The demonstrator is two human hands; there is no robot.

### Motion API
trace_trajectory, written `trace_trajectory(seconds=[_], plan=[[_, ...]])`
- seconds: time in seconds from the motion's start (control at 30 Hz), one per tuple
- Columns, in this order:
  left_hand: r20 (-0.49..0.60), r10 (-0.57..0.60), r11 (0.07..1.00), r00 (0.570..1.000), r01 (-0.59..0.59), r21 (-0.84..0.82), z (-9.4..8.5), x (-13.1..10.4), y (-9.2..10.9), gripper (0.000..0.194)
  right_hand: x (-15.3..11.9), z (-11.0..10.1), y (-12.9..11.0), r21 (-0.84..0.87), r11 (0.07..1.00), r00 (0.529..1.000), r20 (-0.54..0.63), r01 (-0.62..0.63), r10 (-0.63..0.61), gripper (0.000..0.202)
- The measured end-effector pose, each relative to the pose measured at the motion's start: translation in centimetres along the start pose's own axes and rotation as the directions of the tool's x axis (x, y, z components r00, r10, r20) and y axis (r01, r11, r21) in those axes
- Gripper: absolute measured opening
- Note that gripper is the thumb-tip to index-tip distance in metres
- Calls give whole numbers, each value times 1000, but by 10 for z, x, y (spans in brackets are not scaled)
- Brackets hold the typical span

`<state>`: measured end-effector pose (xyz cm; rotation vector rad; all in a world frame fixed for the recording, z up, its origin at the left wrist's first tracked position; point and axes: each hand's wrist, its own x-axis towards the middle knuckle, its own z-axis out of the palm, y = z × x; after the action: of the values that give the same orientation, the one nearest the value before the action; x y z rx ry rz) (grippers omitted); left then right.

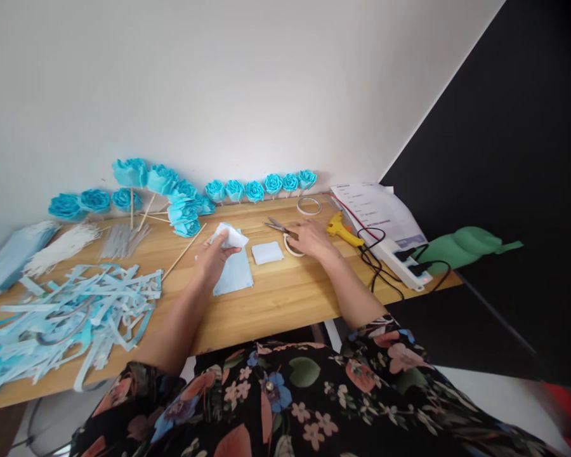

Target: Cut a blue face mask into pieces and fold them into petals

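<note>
My left hand (211,261) pinches a small folded piece of pale blue-white fabric (234,237) between thumb and fingers. Below it, a flat light blue sheet (233,276) lies on the wooden table. To its right rests a neat stack of pale rectangular pieces (268,252). My right hand (311,240) has its fingers closed over the handles of a pair of scissors (280,228), whose blades point left, slightly spread. A roll of white tape (292,247) lies partly under that hand.
Blue fabric roses (254,191) line the wall, several on wooden sticks. Cut strips (90,317) cover the table's left side. On the right are a yellow glue gun (343,230), a power strip (404,266) with black cords and printed paper (378,209). Another tape roll (309,211) lies behind.
</note>
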<state>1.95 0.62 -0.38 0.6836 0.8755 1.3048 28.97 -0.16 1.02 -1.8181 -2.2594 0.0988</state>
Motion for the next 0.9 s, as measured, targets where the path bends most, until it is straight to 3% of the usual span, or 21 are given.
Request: trace_trajectory(seconds=[0.1,0.17,0.27,0.37,0.43,0.67,0.9], plan=[[27,-7,1000,1000,7,-3,0,0,-1,39,1,-5,-8,46,999,995,-101,-10,15,35],[47,-6,1000,999,6,11,-1,-1,-2,38,2,-11,-21,148,989,994,-107,30,-15,40],[69,39,997,997,-44,58,0,-2,-5,38,4,-18,-49,524,848,995,1,83,-98,43],[109,58,991,992,-71,115,3,-6,-6,40,9,-17,-74,605,787,975,79,119,-208,44],[122,56,985,991,-75,153,5,-9,-5,40,14,-9,-82,609,786,979,70,110,-191,38],[153,13,974,988,-47,220,6,-11,0,46,18,23,-75,742,658,992,-90,125,-87,37],[128,32,964,991,-64,259,2,-9,-2,38,12,27,-67,752,655,996,-24,73,-83,41]])
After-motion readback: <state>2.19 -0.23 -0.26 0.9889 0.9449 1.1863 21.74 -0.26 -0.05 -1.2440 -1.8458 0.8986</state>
